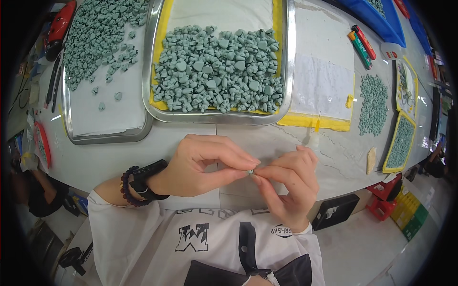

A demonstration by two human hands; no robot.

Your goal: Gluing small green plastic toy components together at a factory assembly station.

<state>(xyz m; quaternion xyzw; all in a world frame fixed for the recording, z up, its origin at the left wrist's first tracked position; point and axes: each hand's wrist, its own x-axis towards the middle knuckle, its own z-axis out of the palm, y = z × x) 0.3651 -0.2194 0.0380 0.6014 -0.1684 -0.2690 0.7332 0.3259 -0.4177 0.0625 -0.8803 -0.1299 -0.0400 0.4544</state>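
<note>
Over the near edge of the table, my left hand (210, 164) and my right hand (288, 183) meet fingertip to fingertip. Between them is a tiny grey-green piece (250, 172), pinched by the thumb and forefinger of both hands and mostly covered by the fingers. Just beyond them lies a metal tray (217, 118) edged inside with yellow tape, with a heap of small grey-green pieces (217, 71) in it. Beside my right hand stands a small clear bottle (313, 141) with a yellow needle tip.
At the left, another tray (107, 138) carries more loose pieces. To the right are a white sheet (319, 81) with yellow tape, a spread of smaller pieces (373, 105), red and green pen-like tools (362, 47) and a yellow-edged tray (385, 170). A blue bin (381, 21) stands far right.
</note>
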